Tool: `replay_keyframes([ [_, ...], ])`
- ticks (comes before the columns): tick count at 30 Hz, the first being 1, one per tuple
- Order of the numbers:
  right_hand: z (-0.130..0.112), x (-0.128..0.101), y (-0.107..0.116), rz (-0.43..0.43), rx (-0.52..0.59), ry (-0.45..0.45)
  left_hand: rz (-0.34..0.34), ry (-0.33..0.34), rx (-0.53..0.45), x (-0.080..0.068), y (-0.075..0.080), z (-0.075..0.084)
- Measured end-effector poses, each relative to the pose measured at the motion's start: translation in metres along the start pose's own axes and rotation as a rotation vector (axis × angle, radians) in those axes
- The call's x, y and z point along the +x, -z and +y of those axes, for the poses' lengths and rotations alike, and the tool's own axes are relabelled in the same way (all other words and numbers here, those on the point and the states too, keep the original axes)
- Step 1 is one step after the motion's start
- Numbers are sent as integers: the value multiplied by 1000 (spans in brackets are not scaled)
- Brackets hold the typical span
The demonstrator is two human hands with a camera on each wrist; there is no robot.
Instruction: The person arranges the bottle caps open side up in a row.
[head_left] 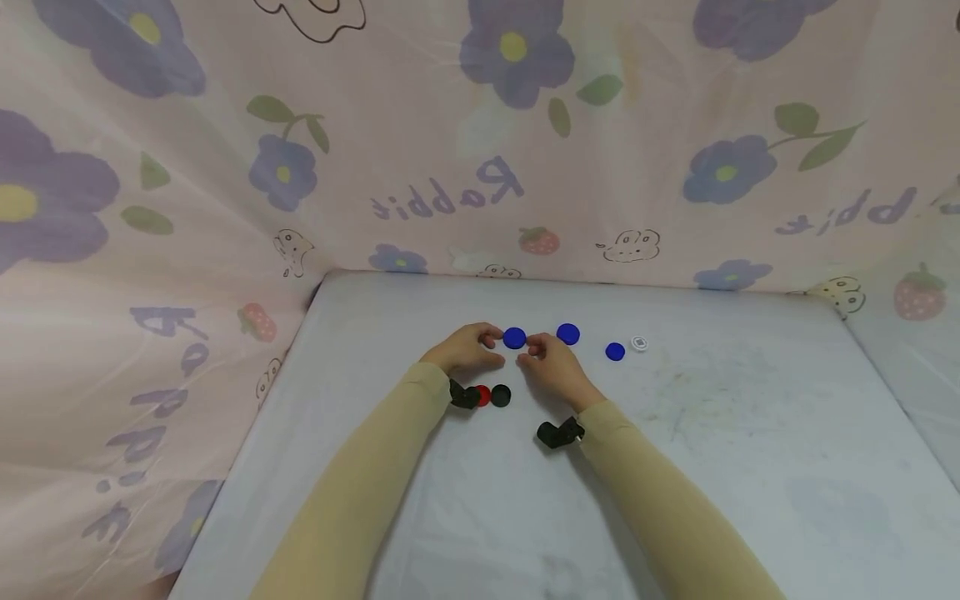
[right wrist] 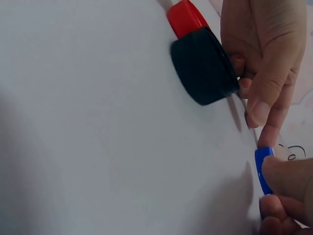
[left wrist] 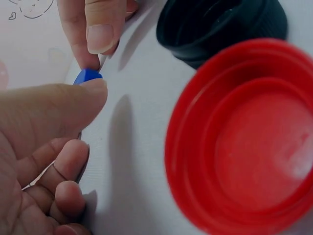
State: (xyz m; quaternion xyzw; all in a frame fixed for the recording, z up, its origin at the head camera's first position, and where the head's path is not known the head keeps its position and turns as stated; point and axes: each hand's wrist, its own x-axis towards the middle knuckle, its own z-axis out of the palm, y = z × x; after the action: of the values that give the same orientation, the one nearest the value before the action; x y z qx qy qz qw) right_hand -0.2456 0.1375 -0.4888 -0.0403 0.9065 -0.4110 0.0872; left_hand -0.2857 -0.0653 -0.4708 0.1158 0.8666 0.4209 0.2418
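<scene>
A blue cap (head_left: 513, 337) lies on the white table (head_left: 735, 433), and both hands meet at it. My left hand (head_left: 491, 340) holds its left edge, the thumb (left wrist: 58, 110) pressed against the cap (left wrist: 87, 76). My right hand (head_left: 534, 346) holds the right edge, with its thumb (right wrist: 288, 177) over the cap (right wrist: 262, 169). The other fingers of both hands are curled. A red cap (head_left: 482, 395) and a black cap (head_left: 501, 395) lie open side up just below my left wrist, touching each other.
Two more blue caps (head_left: 567, 334) (head_left: 615, 352) and a small clear cap (head_left: 639, 343) lie to the right of the hands. Flowered cloth (head_left: 225, 208) walls the table at the back and both sides. Black wrist cameras (head_left: 558, 433) sit under the sleeves.
</scene>
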Motion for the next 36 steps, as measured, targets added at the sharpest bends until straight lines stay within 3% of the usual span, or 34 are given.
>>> replay_keyframes([
  [14, -3, -1, -4, 3, -15, -5, 27, 9, 25, -4, -3, 6],
  [20, -1, -2, -4, 7, -23, 11, 13, -17, 25, -3, -3, 2],
  [27, 11, -4, -6, 25, 98, 72, -3, -54, -46, -7, -3, -1],
  [36, 0, -32, -2, 75, 96, 180, 105, -129, -68, -39, -14, 6],
])
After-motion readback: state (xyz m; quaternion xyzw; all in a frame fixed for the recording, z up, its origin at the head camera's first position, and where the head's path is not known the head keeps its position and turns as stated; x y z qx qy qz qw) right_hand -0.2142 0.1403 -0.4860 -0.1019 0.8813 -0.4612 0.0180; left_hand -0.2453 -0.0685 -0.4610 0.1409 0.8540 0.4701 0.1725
